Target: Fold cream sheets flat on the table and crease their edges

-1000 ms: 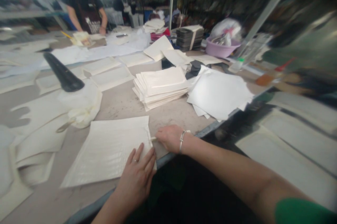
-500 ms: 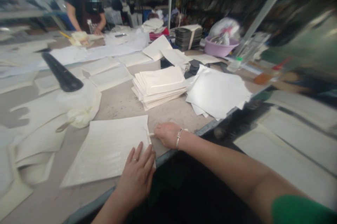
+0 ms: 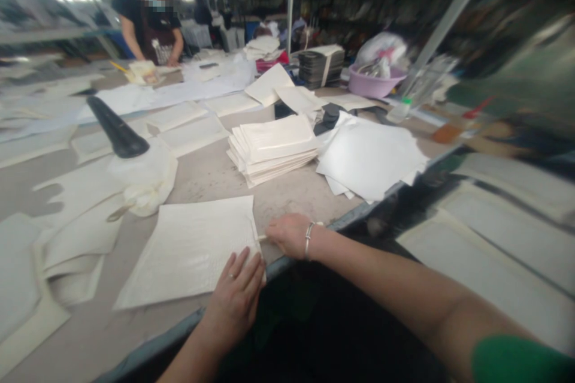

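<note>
the cream sheet (image 3: 193, 251) lies flat on the tabletop (image 3: 202, 176), close along its near edge. the left hand (image 3: 239, 288) rests palm down on the sheet's right end, fingers stretched out, gripping nothing, with a ring on one finger. the right hand (image 3: 288, 235) is closed around a thin pale stick (image 3: 263, 238), whose tip is at the sheet's right edge; whether it touches cannot be told.

farther in from the near edge sits a stack of cream pieces (image 3: 274, 146), and right of it white sheets (image 3: 372, 158) lie loosely piled by that same edge. toward the tabletop's left side, a dark tapered object (image 3: 119, 131) leans over a white bundle (image 3: 150, 182), with cut pale pieces (image 3: 85, 233) nearby. toward the far right corner are a dark stack (image 3: 320, 68) bound with a pale band and a purple basin (image 3: 376, 81) holding a clear plastic bag. at the far edge stands a co-worker (image 3: 155, 35), arms lowered to the tabletop.
</note>
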`<control>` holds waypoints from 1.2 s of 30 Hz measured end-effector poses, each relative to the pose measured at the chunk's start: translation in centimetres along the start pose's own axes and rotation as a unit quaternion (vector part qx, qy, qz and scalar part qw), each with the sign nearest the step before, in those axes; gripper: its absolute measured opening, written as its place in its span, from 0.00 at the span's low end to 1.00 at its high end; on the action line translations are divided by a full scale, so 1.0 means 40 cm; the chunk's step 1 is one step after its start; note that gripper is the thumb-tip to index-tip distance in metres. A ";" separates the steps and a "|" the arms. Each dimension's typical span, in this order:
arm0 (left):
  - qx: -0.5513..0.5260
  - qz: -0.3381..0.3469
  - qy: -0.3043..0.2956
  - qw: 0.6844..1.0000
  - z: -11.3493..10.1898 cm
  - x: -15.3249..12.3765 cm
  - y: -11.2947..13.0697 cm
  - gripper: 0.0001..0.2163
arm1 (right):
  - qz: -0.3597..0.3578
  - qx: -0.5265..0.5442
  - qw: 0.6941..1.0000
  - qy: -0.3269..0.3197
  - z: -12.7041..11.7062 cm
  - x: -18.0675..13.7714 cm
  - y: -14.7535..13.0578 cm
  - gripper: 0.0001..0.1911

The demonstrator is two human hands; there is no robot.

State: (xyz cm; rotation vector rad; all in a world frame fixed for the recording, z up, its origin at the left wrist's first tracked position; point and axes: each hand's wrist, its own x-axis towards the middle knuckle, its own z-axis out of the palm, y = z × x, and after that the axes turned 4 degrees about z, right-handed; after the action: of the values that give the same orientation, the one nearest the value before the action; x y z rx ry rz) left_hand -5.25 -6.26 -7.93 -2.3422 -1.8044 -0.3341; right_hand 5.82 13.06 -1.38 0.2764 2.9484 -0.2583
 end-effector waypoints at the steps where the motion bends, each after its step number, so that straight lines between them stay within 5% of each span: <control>1: -0.001 -0.001 0.000 1.000 -0.001 0.001 0.001 0.20 | -0.001 -0.001 1.000 0.001 0.000 -0.004 -0.003 0.06; 36: -0.080 0.010 0.071 0.994 -0.008 -0.009 0.003 0.14 | -0.019 0.029 0.999 -0.032 0.004 -0.085 -0.057 0.07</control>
State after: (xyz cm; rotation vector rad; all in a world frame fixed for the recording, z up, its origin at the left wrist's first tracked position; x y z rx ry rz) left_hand -5.25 -6.70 -7.73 -2.3702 -1.7448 -0.6487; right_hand 8.68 10.24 -0.56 0.2156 2.8890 -0.3528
